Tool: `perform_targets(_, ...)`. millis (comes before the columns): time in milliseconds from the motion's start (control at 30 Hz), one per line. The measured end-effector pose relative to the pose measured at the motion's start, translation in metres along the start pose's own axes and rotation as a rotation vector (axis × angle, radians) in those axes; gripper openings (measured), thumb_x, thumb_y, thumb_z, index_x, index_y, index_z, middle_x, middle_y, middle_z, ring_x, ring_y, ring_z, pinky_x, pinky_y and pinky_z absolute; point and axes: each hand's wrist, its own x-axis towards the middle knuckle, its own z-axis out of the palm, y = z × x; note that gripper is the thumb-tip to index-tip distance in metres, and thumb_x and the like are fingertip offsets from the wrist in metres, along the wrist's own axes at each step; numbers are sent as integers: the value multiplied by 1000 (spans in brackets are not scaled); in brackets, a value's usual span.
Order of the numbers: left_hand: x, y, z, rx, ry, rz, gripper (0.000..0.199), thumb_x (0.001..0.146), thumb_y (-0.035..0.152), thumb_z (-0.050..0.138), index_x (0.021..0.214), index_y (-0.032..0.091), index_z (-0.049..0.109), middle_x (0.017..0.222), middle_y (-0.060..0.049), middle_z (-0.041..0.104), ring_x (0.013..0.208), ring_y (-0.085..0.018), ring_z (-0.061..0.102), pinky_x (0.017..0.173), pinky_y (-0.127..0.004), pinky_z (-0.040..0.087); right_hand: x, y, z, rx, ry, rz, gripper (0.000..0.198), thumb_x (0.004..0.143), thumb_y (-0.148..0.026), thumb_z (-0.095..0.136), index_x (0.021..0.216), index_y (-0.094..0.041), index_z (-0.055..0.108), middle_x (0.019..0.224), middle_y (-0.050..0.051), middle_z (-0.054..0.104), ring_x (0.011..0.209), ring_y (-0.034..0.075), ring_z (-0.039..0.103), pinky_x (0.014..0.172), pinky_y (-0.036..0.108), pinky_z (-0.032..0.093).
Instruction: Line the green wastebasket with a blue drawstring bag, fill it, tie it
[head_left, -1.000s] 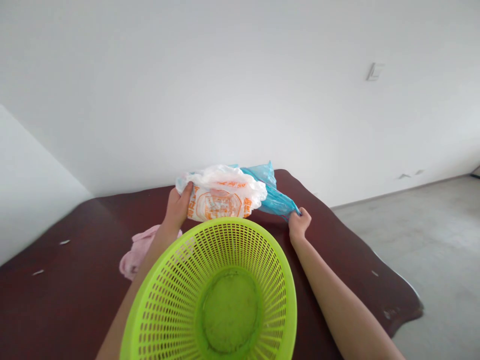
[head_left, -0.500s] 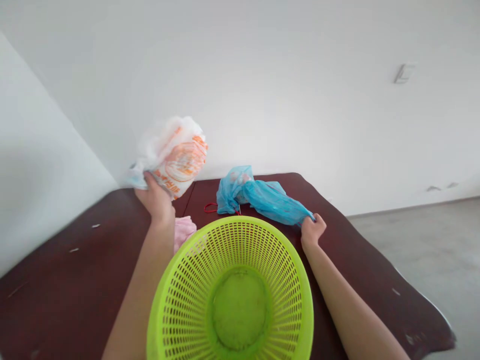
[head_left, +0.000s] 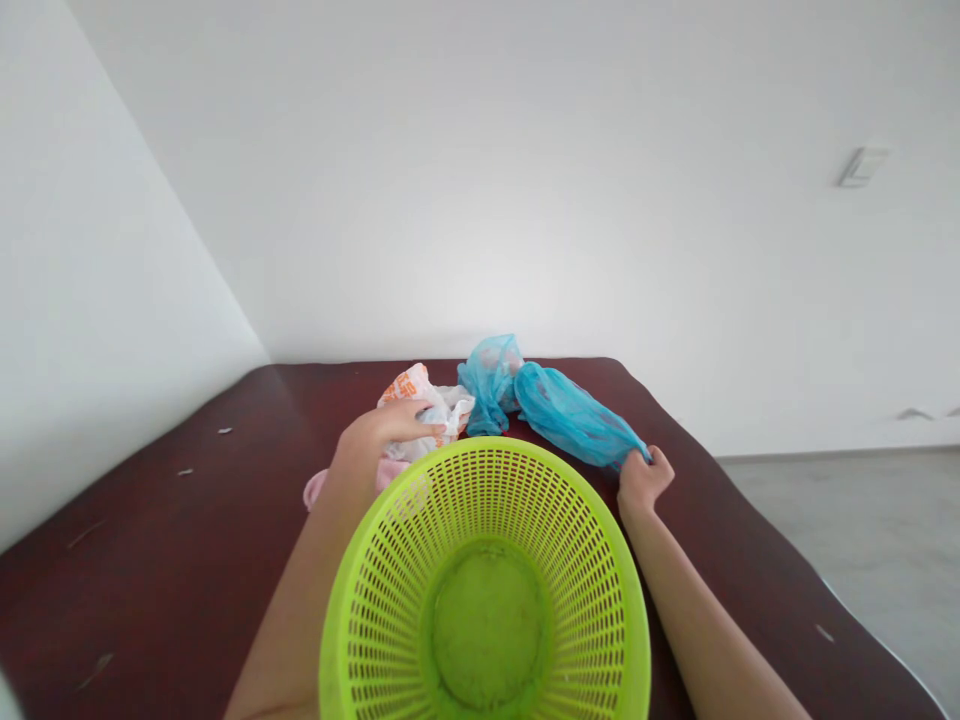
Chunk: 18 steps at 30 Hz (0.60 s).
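My left hand (head_left: 386,425) reaches to a white plastic bag with orange print (head_left: 405,385), which lies crumpled on the table. Its fingers are stretched out and parted against the bag. In my right hand (head_left: 645,478), closed in a fist, is the end of a blue plastic bag (head_left: 574,412), pulled out long toward the right. Touching or joined to its far end is a bunched blue plastic piece (head_left: 491,385) with something pale inside; whether they are one bag I cannot tell. A pink cloth (head_left: 316,488) is partly hidden under my left forearm.
A lime-green plastic basket (head_left: 487,625) with slotted sides stands close in front of me, between my forearms. The dark red table (head_left: 165,560) has small scraps on its left side. White walls rise behind and left; grey floor shows at right.
The white bag has come down from the air at left to the table beside the blue plastic, and my left hand's fingers have loosened. My right hand still grips the blue bag.
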Motion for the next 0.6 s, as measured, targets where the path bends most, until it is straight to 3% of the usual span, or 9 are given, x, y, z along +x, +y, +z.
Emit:
perform_targets(100,-2,4,-8,192,-64,28,93,80,90,81,148,27,82,155,-19,79,137,-46,75,111,-48,57,-1,-3,-1,23,12,-46,24,75,-23,55,66,-29,34,65,-7,28,65,13,29,57,30,19)
perform_targets(200,-3,13,-11,299,53,78,79,96,82,73,153,28,80,159,-18,76,139,-48,73,116,-54,53,-4,-15,-3,59,2,-111,23,76,-26,56,68,-29,35,66,-7,29,67,14,30,60,30,22)
perform_targets(300,0,24,-8,187,252,245,61,103,66,74,147,24,81,156,-16,77,143,-42,71,124,-51,50,-10,-31,-5,110,-92,-191,27,77,-27,59,71,-29,33,70,-7,29,71,14,30,65,30,24)
perform_targets(367,4,33,1,49,300,376,50,105,55,75,145,26,80,154,-12,78,144,-36,70,126,-49,50,-15,-41,-4,148,-245,-238,28,76,-28,62,73,-28,34,72,-6,32,73,15,32,68,30,27)
perform_targets(467,11,50,29,-218,177,493,36,108,48,73,137,28,80,144,-9,82,127,-29,78,115,-46,59,-26,-53,2,188,-592,-252,26,76,-31,71,76,-26,46,74,-5,46,75,16,42,71,30,36)
perform_targets(600,14,73,82,-499,-141,424,39,115,54,70,133,21,77,125,-11,83,103,-25,81,92,-42,68,-43,-56,8,233,-992,-185,31,77,-43,87,83,-26,62,83,-2,65,81,19,57,76,32,50)
